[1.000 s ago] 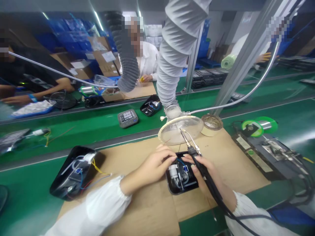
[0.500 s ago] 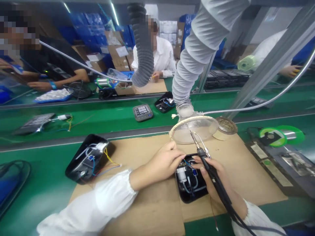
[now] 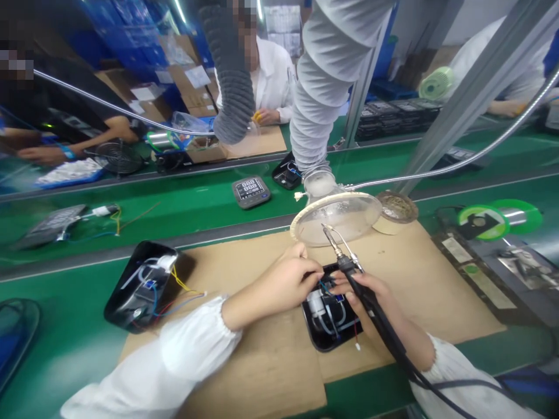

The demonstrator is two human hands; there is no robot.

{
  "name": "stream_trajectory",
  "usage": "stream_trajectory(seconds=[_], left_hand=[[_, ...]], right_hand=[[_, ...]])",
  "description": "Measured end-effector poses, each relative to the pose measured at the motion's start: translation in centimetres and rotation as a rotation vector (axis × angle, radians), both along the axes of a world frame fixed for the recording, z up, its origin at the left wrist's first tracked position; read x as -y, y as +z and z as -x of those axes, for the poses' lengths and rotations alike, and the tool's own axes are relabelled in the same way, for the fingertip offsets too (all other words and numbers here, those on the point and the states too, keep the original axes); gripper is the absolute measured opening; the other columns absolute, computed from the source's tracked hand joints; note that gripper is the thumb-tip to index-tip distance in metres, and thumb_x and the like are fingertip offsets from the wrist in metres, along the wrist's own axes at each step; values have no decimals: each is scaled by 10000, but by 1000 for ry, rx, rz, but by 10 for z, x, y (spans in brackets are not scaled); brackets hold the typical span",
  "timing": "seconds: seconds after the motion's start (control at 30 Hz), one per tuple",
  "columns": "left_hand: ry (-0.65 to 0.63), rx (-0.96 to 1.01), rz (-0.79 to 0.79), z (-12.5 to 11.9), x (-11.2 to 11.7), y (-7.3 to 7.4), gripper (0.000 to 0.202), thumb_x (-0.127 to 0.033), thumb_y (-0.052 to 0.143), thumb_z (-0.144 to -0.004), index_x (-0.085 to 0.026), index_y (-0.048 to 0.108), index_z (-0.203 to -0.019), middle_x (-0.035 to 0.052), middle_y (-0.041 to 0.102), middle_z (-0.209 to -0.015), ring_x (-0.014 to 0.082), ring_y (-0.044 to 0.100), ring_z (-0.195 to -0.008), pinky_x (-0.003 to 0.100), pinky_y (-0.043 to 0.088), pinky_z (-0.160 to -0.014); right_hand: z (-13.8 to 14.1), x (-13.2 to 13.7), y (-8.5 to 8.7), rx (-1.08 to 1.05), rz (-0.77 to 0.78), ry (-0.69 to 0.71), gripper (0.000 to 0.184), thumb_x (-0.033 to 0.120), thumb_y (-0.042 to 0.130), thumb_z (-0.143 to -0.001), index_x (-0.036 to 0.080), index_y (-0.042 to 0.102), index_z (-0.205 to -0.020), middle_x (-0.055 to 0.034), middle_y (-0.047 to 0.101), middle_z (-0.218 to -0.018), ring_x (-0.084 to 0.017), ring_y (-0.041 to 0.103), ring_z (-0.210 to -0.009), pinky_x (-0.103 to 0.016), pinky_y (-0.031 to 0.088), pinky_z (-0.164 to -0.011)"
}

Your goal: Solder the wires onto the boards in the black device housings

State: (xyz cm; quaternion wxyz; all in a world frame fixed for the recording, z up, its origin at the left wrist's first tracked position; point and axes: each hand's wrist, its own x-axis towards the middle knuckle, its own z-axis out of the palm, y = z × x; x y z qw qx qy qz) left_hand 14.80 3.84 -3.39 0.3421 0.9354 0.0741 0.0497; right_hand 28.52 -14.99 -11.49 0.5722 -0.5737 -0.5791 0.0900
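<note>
right hand [image 3: 364, 294] holds a soldering iron [image 3: 371, 305] over a black casing [image 3: 325, 331], left hand [image 3: 279, 279] at its wires [image 3: 325, 286].

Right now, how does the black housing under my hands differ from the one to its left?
The near housing lies on the cardboard under your hands; the left housing sits at the cardboard's edge, untouched. The left housing shows yellow wires and a white connector; the near housing shows a red wire. Both are open black shells holding clear tubing.

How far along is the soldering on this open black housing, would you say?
Done: the white pump and tubing sit inside the housing. In hand: the right hand holds a soldering iron at the wires, the left hand pinching them. Left: a red wire hangs loose, apparently unsoldered.
</note>
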Motion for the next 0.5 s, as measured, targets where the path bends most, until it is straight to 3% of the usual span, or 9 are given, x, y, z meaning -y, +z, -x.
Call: stream_trajectory(seconds=[0.27,0.5], left_hand=[[-66,-65,-135,-4,1,6,228,-191,562,-968,-169,747,-836,58,493,-873,215,504,-904,343,439,-803],[-66,-92,-279,-3,7,9,269,-197,507,-977,-136,723,-828,85,512,-890,230,487,-876,372,441,-796]], right_hand=[[0,-1,2,-3,83,0,257,279,577,-1022,277,589,-1278,-78,737,-1140,-230,745,-998,-357,639,-880],[1,3,0,45,113,6,238,260,597,-1010,270,631,-1245,-59,756,-1036,-239,708,-1103,-378,597,-985]])
